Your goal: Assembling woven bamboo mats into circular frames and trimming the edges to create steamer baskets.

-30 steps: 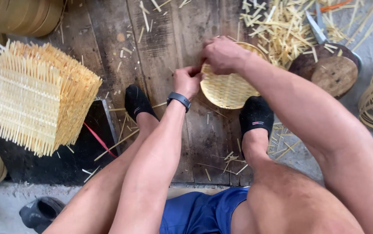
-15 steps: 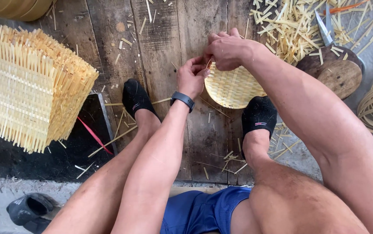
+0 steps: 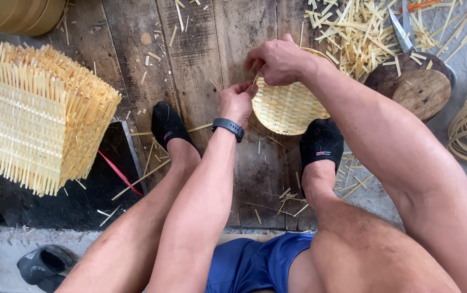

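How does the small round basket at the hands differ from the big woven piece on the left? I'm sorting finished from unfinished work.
The small round woven bamboo basket is shallow and bowl-shaped; the large boxy woven bamboo piece has flat sides. The basket's weave is tight, its visible near rim smooth; the boxy piece bristles with loose strip ends. Both hands, left hand and right hand, are at the basket; the boxy piece lies untouched. Both are pale yellow strip weave.

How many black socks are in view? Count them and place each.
2. One sock is left of the left hand; the other sock sits below the round basket.
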